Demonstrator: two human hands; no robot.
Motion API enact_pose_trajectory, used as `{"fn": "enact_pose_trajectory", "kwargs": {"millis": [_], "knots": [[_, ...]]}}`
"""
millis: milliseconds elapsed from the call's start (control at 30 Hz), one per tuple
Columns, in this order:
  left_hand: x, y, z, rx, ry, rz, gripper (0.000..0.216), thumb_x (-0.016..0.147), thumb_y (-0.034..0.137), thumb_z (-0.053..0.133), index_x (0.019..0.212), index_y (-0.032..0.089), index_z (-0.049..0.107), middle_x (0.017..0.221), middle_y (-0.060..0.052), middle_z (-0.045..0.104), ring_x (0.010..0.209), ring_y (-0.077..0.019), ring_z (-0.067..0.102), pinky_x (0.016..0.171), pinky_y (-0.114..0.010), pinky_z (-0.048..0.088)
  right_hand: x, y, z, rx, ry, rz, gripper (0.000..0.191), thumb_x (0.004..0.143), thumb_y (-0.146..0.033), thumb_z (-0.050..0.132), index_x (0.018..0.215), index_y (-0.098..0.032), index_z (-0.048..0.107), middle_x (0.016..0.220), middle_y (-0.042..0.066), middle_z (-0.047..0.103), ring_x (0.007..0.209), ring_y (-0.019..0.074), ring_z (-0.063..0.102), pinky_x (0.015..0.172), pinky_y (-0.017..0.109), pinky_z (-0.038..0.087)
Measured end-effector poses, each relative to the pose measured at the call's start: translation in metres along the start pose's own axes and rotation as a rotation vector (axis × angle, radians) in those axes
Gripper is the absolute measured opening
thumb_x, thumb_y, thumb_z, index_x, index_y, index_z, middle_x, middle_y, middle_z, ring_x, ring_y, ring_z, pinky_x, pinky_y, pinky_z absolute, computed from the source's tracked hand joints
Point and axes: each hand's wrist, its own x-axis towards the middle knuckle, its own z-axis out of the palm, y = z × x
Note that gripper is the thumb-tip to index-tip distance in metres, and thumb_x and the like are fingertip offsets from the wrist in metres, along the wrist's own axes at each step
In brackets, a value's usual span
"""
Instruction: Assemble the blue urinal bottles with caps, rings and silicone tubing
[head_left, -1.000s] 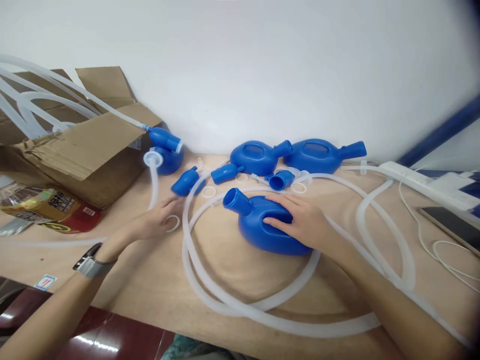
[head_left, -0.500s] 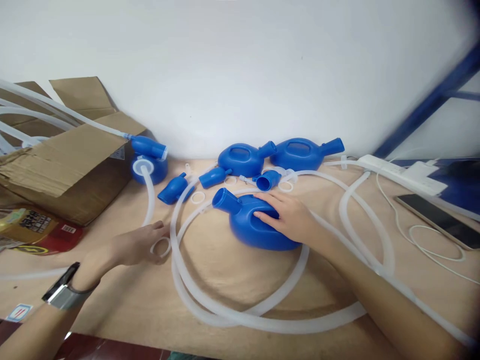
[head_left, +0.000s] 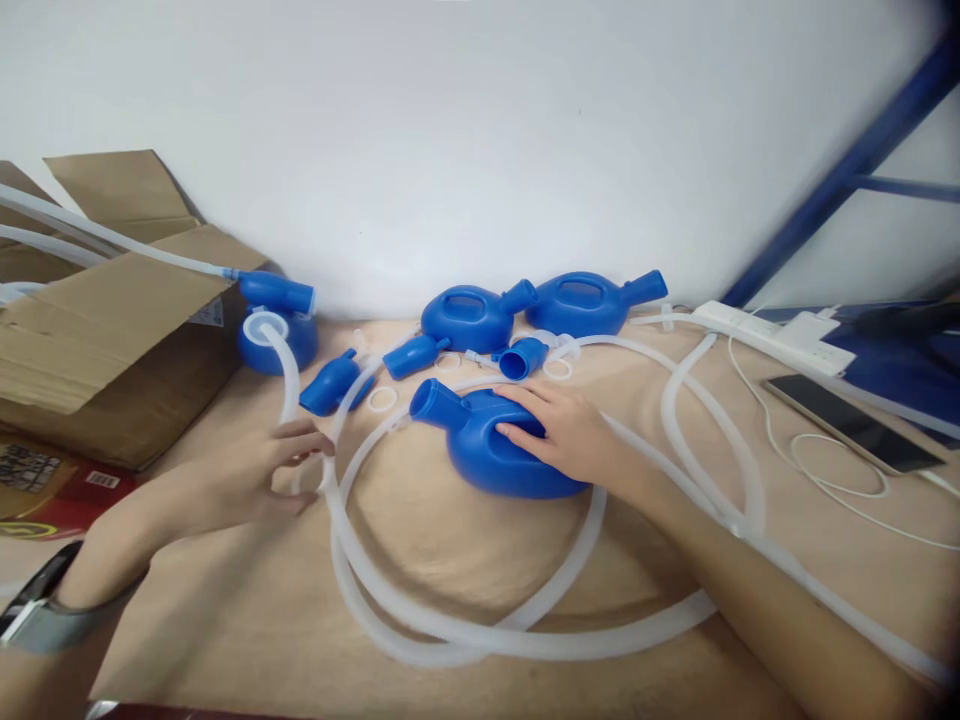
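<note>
My right hand (head_left: 577, 435) lies over the nearest blue urinal bottle (head_left: 469, 455), its fingers curled at the handle opening. The bottle lies on the table with its open spout pointing to the upper left. My left hand (head_left: 262, 470) is low over the table, thumb and fingers around a white ring (head_left: 309, 474) and touching its edges; the fingers hide part of it. Right beside this ring runs a coiled translucent hose (head_left: 420, 610). Behind the bottle are loose blue spout pieces (head_left: 330, 388) and another white ring (head_left: 382, 400).
Two more blue urinal bottles (head_left: 469, 325) stand by the wall. At left, a cardboard box (head_left: 127, 320) holds hoses, beside another blue bottle (head_left: 277, 345) with a hose. A red-and-yellow package (head_left: 90, 485) lies before the box. A phone (head_left: 847, 425) and a power strip (head_left: 772, 335) are at right.
My left hand has opened from its loose curl and closed around the white ring. The whole view has shifted slightly; my right hand stays on the bottle.
</note>
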Motion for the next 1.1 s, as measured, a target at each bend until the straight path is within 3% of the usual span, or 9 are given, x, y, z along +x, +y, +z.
{"fn": "enact_pose_trajectory", "kwargs": {"millis": [133,233,333,567,733,900,1100], "knots": [[0.033,0.032,-0.008,-0.224,0.211,0.224,0.029,0.09,0.036,0.068,0.117,0.024,0.072,0.117,-0.005,0.072,0.106,-0.0211,0.07,0.095,-0.031,0.062,0.0,-0.001,-0.001,-0.002,0.008,-0.002,0.039,0.105,-0.039,0.06,0.138,-0.019,0.067,0.133,0.014,0.075,0.115,0.0342,0.075,0.097,0.051,0.062],[0.064,0.048,-0.007,-0.223,0.395,0.258,0.031,0.087,0.039,0.076,0.112,0.021,0.073,0.113,-0.006,0.074,0.105,-0.0228,0.07,0.094,-0.033,0.063,0.0,-0.001,0.0,0.003,0.008,0.001,0.039,0.105,-0.039,0.061,0.138,-0.019,0.066,0.133,0.013,0.075,0.115,0.0334,0.075,0.098,0.05,0.062],[0.089,0.055,-0.007,-0.267,0.471,0.26,0.038,0.086,0.044,0.078,0.114,0.019,0.074,0.113,-0.008,0.075,0.101,-0.0236,0.072,0.092,-0.034,0.064,-0.001,-0.001,0.0,-0.003,0.011,0.013,0.04,0.104,-0.039,0.062,0.139,-0.021,0.066,0.132,0.013,0.075,0.114,0.0318,0.076,0.098,0.047,0.062],[0.109,0.06,-0.017,-0.364,0.316,0.323,0.048,0.089,0.054,0.079,0.124,0.021,0.079,0.123,-0.01,0.078,0.099,-0.0225,0.075,0.087,-0.03,0.065,-0.001,-0.004,-0.003,-0.006,0.001,0.018,0.038,0.105,-0.037,0.06,0.14,-0.021,0.065,0.136,0.012,0.074,0.117,0.0317,0.074,0.098,0.047,0.062],[0.108,0.054,-0.027,-0.315,0.235,0.319,0.055,0.086,0.06,0.081,0.128,0.024,0.08,0.12,-0.011,0.08,0.093,-0.0248,0.077,0.072,-0.028,0.062,-0.001,-0.004,-0.003,0.007,0.009,-0.008,0.039,0.106,-0.038,0.06,0.139,-0.018,0.065,0.137,0.013,0.073,0.118,0.0314,0.074,0.099,0.047,0.062],[0.111,0.05,-0.028,-0.248,0.245,0.46,0.047,0.087,0.054,0.084,0.128,0.031,0.081,0.128,-0.01,0.079,0.113,-0.0296,0.077,0.093,-0.034,0.062,-0.002,-0.002,0.001,-0.036,0.085,-0.03,0.039,0.104,-0.043,0.063,0.132,-0.018,0.07,0.126,0.014,0.076,0.112,0.0326,0.074,0.1,0.05,0.061],[0.109,0.046,-0.02,-0.232,0.313,0.528,0.049,0.09,0.048,0.082,0.135,0.031,0.076,0.13,-0.008,0.079,0.112,-0.0266,0.078,0.09,-0.029,0.064,-0.001,-0.004,0.001,-0.045,0.052,0.016,0.039,0.105,-0.048,0.061,0.131,-0.021,0.071,0.114,0.011,0.079,0.097,0.0296,0.077,0.085,0.044,0.064]]}}
